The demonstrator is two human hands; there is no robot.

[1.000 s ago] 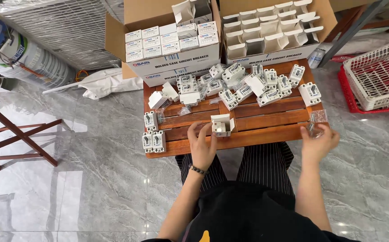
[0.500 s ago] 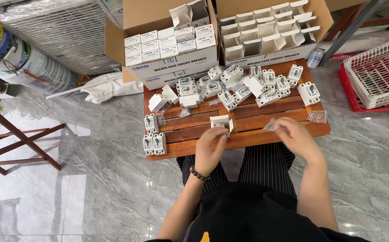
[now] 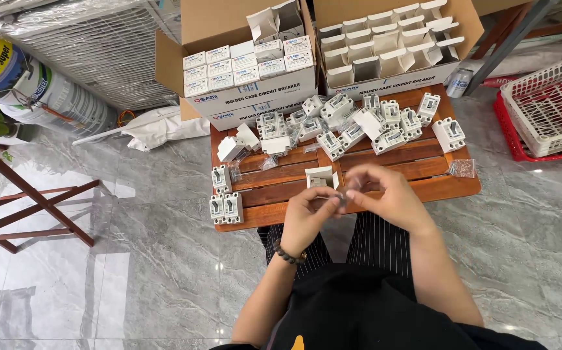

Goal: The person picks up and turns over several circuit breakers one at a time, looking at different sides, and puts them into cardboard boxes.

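Over the front edge of a low wooden slat table point(image 3: 423, 188), my left hand point(image 3: 307, 214) and my right hand point(image 3: 385, 194) meet. Both pinch a small clear plastic packet point(image 3: 340, 196) between their fingertips. Just behind the hands a small open white carton point(image 3: 320, 176) stands on the table. A pile of white circuit breakers point(image 3: 359, 123) covers the table's far half. Three more breakers point(image 3: 224, 198) stand at its left end. Another clear packet point(image 3: 462, 168) lies near the right end.
Two open cardboard boxes stand behind the table, the left one point(image 3: 248, 78) with closed small white cartons, the right one point(image 3: 391, 45) with open empty ones. A white basket on a red one point(image 3: 547, 110) sits right. A wooden frame point(image 3: 28, 207) and buckets point(image 3: 28, 84) stand left.
My right hand came back from the table's right end with a clear packet and met my left hand at the middle. My left hand shifted slightly from the open carton toward it.
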